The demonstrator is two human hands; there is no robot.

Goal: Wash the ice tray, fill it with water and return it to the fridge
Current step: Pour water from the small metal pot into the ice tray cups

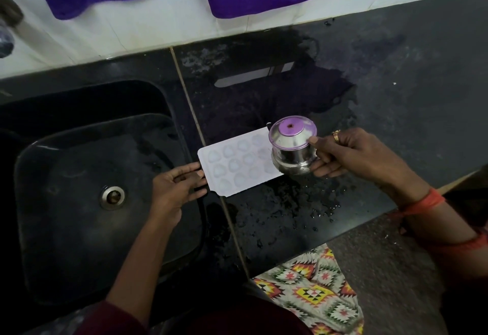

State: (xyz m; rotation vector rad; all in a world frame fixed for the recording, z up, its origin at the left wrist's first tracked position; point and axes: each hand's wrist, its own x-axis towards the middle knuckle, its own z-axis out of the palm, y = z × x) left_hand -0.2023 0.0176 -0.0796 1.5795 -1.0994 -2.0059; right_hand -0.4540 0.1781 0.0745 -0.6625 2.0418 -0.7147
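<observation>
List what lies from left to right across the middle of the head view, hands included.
Sink drain → left hand → ice tray → steel pot → right hand.

No text, label, brand or number legible. Ice tray (239, 165) and steel cup (293, 155): nothing readable on either.

Gold ring (336, 136), orange wristbands (422, 202) (maroon sleeve (116, 319))

Single head-worn view: looks steeply down and forward, close over the counter's (396, 96) front edge; sink (79, 229) left, wall (158, 30) beyond.
</observation>
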